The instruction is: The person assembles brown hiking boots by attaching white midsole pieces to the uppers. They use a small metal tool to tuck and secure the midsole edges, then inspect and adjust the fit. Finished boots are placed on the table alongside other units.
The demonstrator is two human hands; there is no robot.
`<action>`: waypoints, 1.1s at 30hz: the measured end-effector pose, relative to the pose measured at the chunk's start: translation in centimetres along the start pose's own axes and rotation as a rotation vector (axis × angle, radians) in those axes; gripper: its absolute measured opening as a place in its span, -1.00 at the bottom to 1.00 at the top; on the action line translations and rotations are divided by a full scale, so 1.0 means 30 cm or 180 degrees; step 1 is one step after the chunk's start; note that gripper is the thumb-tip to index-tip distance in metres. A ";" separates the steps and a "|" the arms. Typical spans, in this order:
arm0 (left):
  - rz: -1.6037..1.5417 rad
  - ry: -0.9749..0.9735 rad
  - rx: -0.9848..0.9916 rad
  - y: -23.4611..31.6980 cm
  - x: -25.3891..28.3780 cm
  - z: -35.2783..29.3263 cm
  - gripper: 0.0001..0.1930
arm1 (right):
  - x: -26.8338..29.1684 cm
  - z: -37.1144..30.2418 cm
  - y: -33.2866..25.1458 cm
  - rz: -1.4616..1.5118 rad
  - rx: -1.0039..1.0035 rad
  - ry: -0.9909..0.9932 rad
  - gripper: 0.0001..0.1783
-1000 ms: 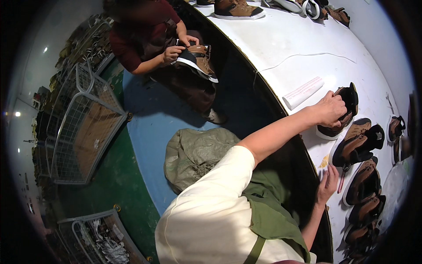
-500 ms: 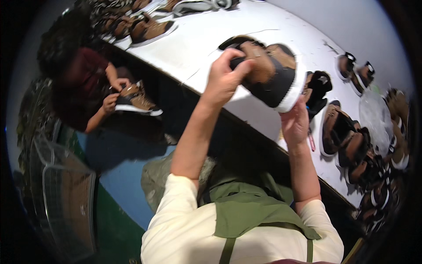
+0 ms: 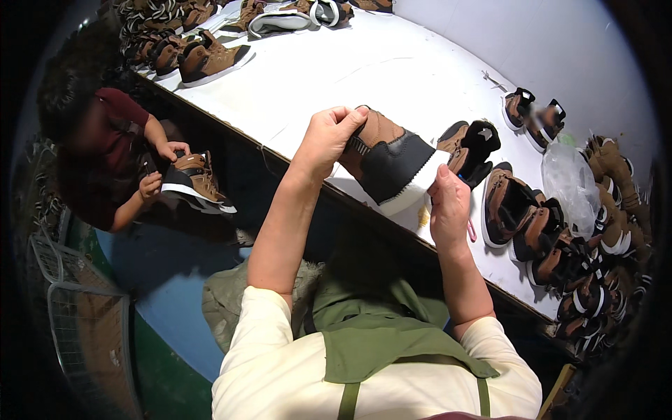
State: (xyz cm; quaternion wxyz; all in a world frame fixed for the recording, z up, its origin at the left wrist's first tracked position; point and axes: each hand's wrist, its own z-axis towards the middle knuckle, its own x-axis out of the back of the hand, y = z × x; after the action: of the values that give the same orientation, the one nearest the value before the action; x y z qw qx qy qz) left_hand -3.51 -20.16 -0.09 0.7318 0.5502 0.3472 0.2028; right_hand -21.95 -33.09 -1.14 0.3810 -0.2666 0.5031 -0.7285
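Observation:
Between my hands, above the front edge of the white table (image 3: 336, 75), a brown and black shoe (image 3: 397, 162) with a white sole is held up, its sole turned to the right. My left hand (image 3: 329, 138) pinches the shoe's upper at its left end. On the other side, my right hand (image 3: 449, 203) grips the white sole, thumb on top and the other fingers mostly behind it. Just beyond my right hand, a similar shoe (image 3: 481, 145) with a black lining stands on the table.
At the left a person in a dark red shirt holds another shoe (image 3: 198, 180). More shoes (image 3: 210, 59) line the far left of the table, and several (image 3: 514, 213) crowd its right, beside a clear plastic bag (image 3: 570, 185). A wire cart (image 3: 87, 329) stands lower left.
The shoe has come down and nearer to me and has been turned, its side now facing up. My left hand has shifted its grip on the upper. The whole view has swung slightly.

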 end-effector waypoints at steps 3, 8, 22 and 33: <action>0.0219 0.0048 0.0059 0.023 -0.007 0.002 -0.64 | -0.007 -0.010 -0.026 0.0433 -0.0125 0.0030 -0.64; 0.0387 0.0001 -0.0108 0.043 -0.033 0.009 -0.64 | -0.025 -0.007 -0.074 0.0593 -0.0210 0.0168 -0.69; 0.0293 0.0028 0.0024 0.054 -0.051 0.061 -0.61 | -0.026 0.050 -0.079 0.0838 -0.0306 0.0450 -0.80; 0.0311 -0.0172 0.0041 0.013 -0.029 0.123 -0.61 | -0.052 0.068 -0.034 0.1005 -0.0079 0.0431 -0.74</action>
State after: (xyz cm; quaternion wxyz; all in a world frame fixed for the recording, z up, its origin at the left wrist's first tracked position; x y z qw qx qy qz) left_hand -1.37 -23.09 1.09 0.7266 0.5765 0.3014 0.2211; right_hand -19.76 -32.69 0.52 0.4525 -0.1392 0.5722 -0.6696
